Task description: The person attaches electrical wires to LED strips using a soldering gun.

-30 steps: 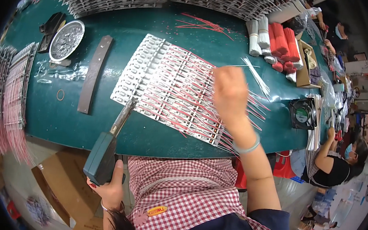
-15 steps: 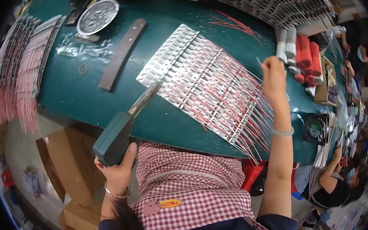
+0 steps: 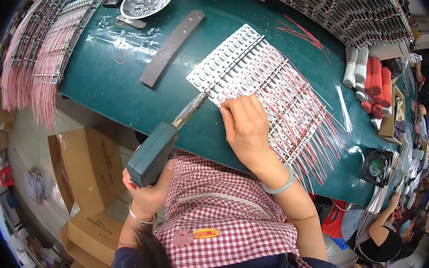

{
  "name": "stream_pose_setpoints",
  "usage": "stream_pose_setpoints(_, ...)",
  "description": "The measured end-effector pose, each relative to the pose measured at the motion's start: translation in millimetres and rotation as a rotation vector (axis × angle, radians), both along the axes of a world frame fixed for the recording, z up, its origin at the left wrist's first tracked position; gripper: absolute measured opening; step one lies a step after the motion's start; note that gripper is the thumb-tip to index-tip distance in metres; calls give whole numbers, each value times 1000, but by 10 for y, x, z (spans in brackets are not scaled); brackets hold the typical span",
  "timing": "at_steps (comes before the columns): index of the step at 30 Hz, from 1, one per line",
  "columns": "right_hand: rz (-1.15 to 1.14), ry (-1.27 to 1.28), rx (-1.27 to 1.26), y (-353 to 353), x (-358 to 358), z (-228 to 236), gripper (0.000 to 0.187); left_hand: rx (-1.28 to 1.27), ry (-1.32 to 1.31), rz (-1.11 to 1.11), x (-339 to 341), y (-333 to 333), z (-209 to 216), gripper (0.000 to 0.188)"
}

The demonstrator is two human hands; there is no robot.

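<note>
My left hand [image 3: 148,192] is wrapped round the handle of a dark green soldering gun [image 3: 152,151]. Its metal tip touches or nearly touches the lower left edge of a panel of small white circuit boards [image 3: 226,58]. Rows of red and white wires [image 3: 298,110] run from the panel toward the right. Over the panel's near edge, close to the tip, is my right hand [image 3: 248,129], thumb and fingers pinched together. The white wire that showed in this pinch earlier is mostly hidden by the fingers now.
A dark flat bar [image 3: 173,49] lies left of the panel. Behind it stands a metal bowl [image 3: 147,0] of silvery bits. Wired panels [image 3: 53,53] stack at far left, more [image 3: 337,12] at the back. Wire bundles [image 3: 377,79] and a fan [image 3: 377,167] sit right; cardboard boxes [image 3: 89,164] stand below.
My right hand has come from the panel's far right side to its near left part, by the soldering tip. The soldering gun stays at the panel's edge. The whole view has shifted.
</note>
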State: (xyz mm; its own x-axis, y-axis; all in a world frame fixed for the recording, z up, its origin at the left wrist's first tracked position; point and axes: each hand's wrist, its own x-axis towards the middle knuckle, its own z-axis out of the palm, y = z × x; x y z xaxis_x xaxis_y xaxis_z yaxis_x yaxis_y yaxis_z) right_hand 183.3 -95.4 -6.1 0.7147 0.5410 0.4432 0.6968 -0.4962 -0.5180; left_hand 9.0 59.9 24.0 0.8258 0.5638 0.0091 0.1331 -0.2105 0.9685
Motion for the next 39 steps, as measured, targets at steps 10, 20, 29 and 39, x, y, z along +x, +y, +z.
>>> stream_pose_setpoints(10,13,-23,-40,9,-2,-9,14,40,-15,-12,72,-34,-22,20)
stream_pose_setpoints(20,12,-7,-36,-9,4,23,14,8,73,-39,75,-27,59,20)
stream_pose_setpoints(29,7,-21,-49,10,-11,-13,13,80,61,-81,69,11,54,19)
stream_pose_setpoints(39,-18,-33,-43,4,-28,33,11,112,-24,67,-25,-12,4,28)
